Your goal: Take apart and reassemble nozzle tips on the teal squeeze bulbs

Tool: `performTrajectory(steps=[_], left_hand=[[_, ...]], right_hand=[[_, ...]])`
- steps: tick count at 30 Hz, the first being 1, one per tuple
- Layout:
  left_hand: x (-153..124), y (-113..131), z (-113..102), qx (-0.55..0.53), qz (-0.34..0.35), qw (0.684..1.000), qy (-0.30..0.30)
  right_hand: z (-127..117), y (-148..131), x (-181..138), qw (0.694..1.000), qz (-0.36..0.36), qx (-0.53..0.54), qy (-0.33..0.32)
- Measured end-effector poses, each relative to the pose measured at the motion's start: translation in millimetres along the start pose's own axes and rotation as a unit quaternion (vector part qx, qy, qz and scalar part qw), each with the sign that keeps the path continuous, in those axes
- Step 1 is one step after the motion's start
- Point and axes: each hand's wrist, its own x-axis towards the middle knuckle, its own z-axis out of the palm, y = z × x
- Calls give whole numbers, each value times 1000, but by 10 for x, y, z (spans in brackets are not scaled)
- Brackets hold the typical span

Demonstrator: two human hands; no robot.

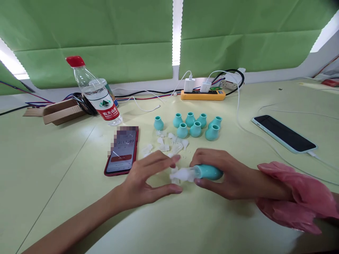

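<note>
My right hand (215, 173) is closed around a teal bulb aspirator (210, 172), which lies sideways with its clear and white nozzle (185, 174) pointing left. My left hand (150, 176) is open beside the nozzle's tip, thumb and fingers spread apart on either side; no contact with it shows. Under the tip, some clear plastic is hard to make out. Just beyond my hands lie several loose translucent plastic pieces (164, 146). Behind them several teal rubber bulbs (195, 129) stand with their open necks up.
A phone showing a timer (122, 151) lies left, near a water bottle (97, 93) and a cardboard box (65, 113). Behind the bulbs sits an orange power strip (203, 96) with chargers and cables. Another phone (284, 133) is at right. Pink plastic (299, 195) wraps my right forearm.
</note>
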Motion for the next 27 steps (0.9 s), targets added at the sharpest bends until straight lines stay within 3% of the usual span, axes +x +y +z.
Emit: performTrajectory(steps=[2, 5, 9, 13, 17, 23, 27], left_hand=[[26, -34, -72, 38, -32, 998, 45], [53, -107, -152, 151, -88, 984, 34], [34, -162, -90, 255, -95, 959, -76], [-14, -160, 82, 351, -76, 923, -136], [-60, -195, 190, 413, -64, 895, -159], [-97, -298, 224, 435, -25, 893, -109], [-111, -327, 214, 422, -24, 898, -120]], right_hand=[[-104, 11, 14, 997, -3, -34, 72], [-295, 91, 44, 987, 25, -85, 132], [-547, 257, 63, 964, 153, -205, 75], [-683, 442, 71, 933, 242, -267, 11], [-728, 551, 87, 938, 246, -241, -43], [-775, 562, 72, 942, 226, -235, -85], [-859, 566, -17, 939, 235, -245, -56]])
